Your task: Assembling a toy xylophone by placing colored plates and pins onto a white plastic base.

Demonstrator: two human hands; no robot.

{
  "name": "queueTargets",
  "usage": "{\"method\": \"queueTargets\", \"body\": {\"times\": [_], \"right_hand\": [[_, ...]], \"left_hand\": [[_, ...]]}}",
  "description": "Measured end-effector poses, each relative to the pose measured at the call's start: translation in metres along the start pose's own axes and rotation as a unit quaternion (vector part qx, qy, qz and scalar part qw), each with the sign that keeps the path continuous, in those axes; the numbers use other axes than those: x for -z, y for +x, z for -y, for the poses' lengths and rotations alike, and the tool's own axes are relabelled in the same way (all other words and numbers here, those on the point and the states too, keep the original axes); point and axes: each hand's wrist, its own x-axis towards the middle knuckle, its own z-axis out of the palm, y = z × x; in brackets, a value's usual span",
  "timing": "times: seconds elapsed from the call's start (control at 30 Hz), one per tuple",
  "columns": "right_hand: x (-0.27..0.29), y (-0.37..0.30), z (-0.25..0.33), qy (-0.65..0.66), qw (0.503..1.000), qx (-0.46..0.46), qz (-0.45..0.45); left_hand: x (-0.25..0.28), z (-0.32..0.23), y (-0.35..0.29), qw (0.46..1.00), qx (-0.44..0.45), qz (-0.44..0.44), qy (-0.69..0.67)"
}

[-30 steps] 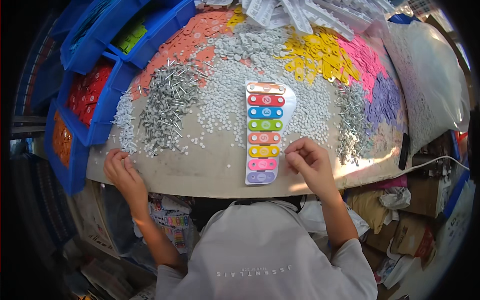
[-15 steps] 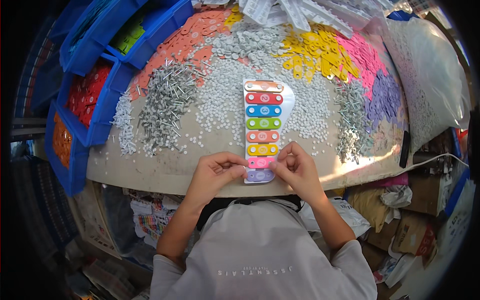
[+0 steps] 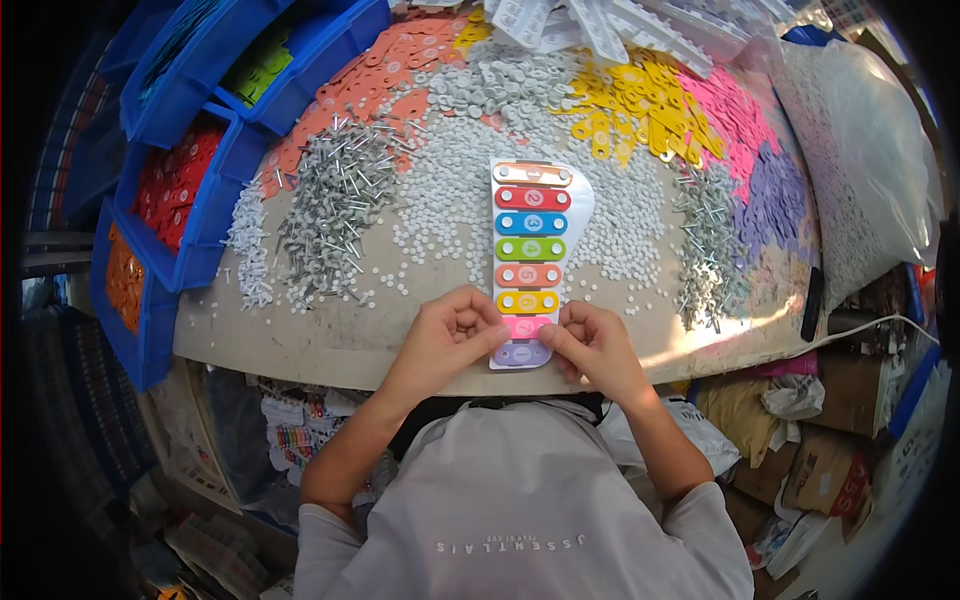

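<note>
A toy xylophone [image 3: 578, 200] with a white base lies near the table's front edge, its coloured bars stacked from orange at the far end to purple at the near end. White round caps sit at the ends of the farther bars. My left hand [image 3: 455, 335] is closed with curled fingers, its thumb and fingertip pressed at the left end of the pink bar [image 3: 524, 328]. On the opposite end, my right hand [image 3: 600, 348] presses its thumb over the bar, with its fingers bent around the base's right edge. Nearest me lies the purple bar [image 3: 523, 353]. My thumbs hide the pink bar's ends.
Small white caps [image 3: 440, 215] spread across the table [image 3: 300, 345]. Metal pins [image 3: 330, 220] lie heaped left, more pins [image 3: 700, 240] right. Loose yellow bars [image 3: 640, 100], pink bars [image 3: 735, 120] and purple bars [image 3: 770, 205] form piles. Blue bins [image 3: 215, 220] stand left, a clear bag [image 3: 860, 150] right.
My left hand has moved right, bringing its thumb and fingertip over the pink bar's left end. My right hand stays at the other end. The xylophone sits very slightly farther right.
</note>
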Motion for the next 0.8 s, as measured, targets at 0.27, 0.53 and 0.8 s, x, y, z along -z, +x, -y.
{"method": "queueTargets", "body": {"times": [0.27, 0.53, 0.8], "right_hand": [[0.003, 0.001, 0.002, -0.012, 1.000, -0.012, 0.025], [0.001, 0.004, 0.001, -0.016, 0.999, -0.011, 0.031], [-0.004, 0.007, 0.008, -0.028, 0.999, 0.001, 0.025]], "left_hand": [[-0.002, -0.009, 0.011, 0.974, 0.041, 0.052, 0.218], [0.006, -0.004, 0.021, 0.980, 0.016, 0.097, 0.173], [0.008, 0.004, 0.013, 0.983, -0.026, 0.042, 0.174]]}}
